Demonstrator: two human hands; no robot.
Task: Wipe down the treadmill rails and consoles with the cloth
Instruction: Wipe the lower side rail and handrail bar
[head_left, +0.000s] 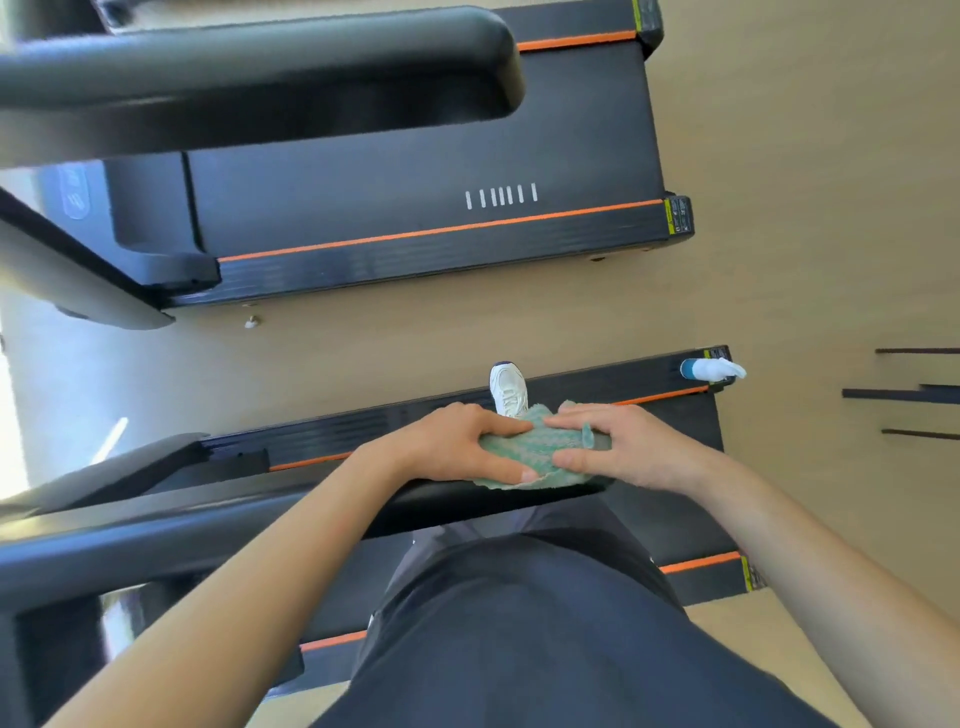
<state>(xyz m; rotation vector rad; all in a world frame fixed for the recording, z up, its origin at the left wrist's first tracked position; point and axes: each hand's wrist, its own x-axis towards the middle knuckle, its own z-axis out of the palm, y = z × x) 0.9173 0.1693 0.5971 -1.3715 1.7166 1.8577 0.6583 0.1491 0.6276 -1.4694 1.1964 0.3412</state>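
the left hand (457, 441) lies half-closed over the green cloth (540, 454), with thumb and fingers clamping it round the end of the near handrail (156, 551), likely so the fabric wraps the bar. the right hand (623, 449) pinches the cloth's other side likewise, steadying it. a spray bottle (711, 369) sits at the deck's corner, seemingly parked within reach.

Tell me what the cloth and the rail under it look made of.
The cloth: soft green-and-white textile, likely terry or microfibre; fuzzy pile, ragged edge, crumpled folds. The rail: black, smooth, matte with a dull sheen; probably moulded plastic or rubbery coating, cannot tell which.
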